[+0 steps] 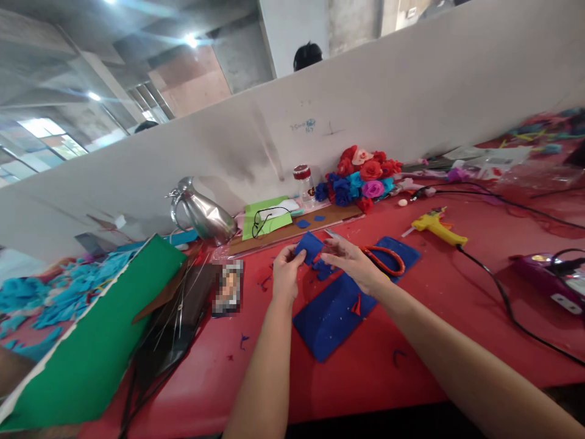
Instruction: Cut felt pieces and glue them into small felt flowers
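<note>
My left hand [286, 271] is closed on a small blue sheet piece [309, 246], pinched between thumb and fingers above the table. My right hand [351, 265] is at the right edge of this piece, its thumb and fingers curled. A scissor blade shows just above its fingers, and the orange handles of the scissors [388, 261] stick out behind the hand; the middle of the scissors is hidden by it. Below both hands lies a larger blue sheet [326, 323] with a small red scrap [356, 305] on it. Small blue pieces [322, 268] lie behind it.
A yellow glue gun [439, 228] with a black cord lies at right, near a purple power strip [548, 277]. Behind stand a steel jug [205, 213], a red-lidded jar [304, 183] and a flower bunch [361, 174]. Glasses [269, 213] lie on green paper; a green board [100, 329] slants at left.
</note>
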`<state>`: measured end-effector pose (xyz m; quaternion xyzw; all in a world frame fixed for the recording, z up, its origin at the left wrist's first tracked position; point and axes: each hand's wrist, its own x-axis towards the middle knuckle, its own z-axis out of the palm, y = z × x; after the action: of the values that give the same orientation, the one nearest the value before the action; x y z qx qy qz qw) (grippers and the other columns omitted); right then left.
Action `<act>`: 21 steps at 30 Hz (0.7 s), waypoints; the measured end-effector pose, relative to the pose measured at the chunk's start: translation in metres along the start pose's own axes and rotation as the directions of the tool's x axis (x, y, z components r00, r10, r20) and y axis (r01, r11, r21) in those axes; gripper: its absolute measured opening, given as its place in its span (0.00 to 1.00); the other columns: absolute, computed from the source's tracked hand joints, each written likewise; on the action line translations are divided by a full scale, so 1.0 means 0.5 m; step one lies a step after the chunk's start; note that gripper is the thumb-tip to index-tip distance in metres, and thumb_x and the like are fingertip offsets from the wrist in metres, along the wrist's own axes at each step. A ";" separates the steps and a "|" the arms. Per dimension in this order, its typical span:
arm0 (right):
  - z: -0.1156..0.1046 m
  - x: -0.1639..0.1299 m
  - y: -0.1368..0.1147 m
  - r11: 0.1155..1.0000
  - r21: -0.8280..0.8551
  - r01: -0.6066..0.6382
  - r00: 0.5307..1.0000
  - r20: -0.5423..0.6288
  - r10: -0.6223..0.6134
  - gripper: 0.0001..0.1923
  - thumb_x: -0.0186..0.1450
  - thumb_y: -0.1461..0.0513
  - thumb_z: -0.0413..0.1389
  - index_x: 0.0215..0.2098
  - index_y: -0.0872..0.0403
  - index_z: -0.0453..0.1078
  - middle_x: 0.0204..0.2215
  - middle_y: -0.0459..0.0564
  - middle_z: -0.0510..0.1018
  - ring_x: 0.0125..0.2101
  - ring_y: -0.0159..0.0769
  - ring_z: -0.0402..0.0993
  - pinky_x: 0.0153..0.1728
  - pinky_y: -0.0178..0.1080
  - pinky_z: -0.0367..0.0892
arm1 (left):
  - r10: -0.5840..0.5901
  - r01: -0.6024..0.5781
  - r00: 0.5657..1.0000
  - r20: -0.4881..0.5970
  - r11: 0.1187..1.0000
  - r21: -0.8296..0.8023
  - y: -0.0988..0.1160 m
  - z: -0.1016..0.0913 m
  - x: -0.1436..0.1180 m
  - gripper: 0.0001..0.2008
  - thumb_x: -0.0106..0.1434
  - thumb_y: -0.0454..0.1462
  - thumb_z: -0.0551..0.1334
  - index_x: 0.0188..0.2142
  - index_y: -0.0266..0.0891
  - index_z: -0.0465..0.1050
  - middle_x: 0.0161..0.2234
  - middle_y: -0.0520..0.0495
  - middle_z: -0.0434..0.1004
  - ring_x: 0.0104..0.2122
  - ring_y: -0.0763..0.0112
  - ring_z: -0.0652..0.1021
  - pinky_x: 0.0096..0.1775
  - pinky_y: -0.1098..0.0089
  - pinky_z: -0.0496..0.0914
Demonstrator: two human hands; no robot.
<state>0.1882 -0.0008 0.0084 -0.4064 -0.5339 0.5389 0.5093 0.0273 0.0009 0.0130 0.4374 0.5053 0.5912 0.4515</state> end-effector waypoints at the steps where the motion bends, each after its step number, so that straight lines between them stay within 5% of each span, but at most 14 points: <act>1: 0.001 -0.001 -0.004 0.998 0.050 -0.027 1.000 0.012 0.027 0.25 0.54 0.54 0.62 0.47 0.54 0.69 0.38 0.51 0.78 0.33 0.34 0.74 0.32 0.36 0.69 | 0.001 0.000 0.999 0.036 1.000 -0.008 0.002 0.009 -0.006 0.10 0.49 0.38 0.66 0.32 0.37 0.73 0.29 0.51 0.76 0.29 0.74 0.74 0.36 0.71 0.68; 7: -0.008 0.003 -0.015 0.987 0.152 -0.043 0.999 -0.019 0.047 0.15 0.51 0.53 0.64 0.30 0.55 0.73 0.25 0.43 0.75 0.24 0.27 0.68 0.28 0.32 0.64 | 0.012 -0.024 0.990 0.139 0.996 0.085 0.013 0.036 -0.029 0.13 0.47 0.35 0.67 0.35 0.38 0.74 0.31 0.50 0.77 0.32 0.71 0.75 0.38 0.70 0.70; 12: -0.003 0.003 -0.013 0.989 0.141 -0.042 0.995 -0.079 0.054 0.14 0.49 0.54 0.64 0.29 0.55 0.73 0.23 0.42 0.74 0.23 0.27 0.66 0.26 0.32 0.63 | 0.062 -0.087 0.981 0.185 0.988 0.129 0.012 0.040 -0.032 0.15 0.50 0.35 0.66 0.39 0.40 0.73 0.37 0.47 0.77 0.37 0.69 0.76 0.42 0.69 0.70; 21: -0.029 0.018 -0.008 0.985 0.170 -0.027 0.950 -0.302 0.078 0.15 0.45 0.54 0.66 0.25 0.54 0.70 0.18 0.41 0.70 0.19 0.28 0.63 0.21 0.32 0.59 | 0.114 -0.087 0.991 -0.067 0.946 0.313 -0.004 0.017 -0.015 0.06 0.57 0.36 0.59 0.32 0.38 0.74 0.31 0.47 0.78 0.35 0.68 0.76 0.41 0.68 0.70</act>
<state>0.2013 0.0101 0.0119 -0.4565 -0.3908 0.5244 0.6032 0.0375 -0.0043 0.0115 0.5024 0.5871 0.5452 0.3249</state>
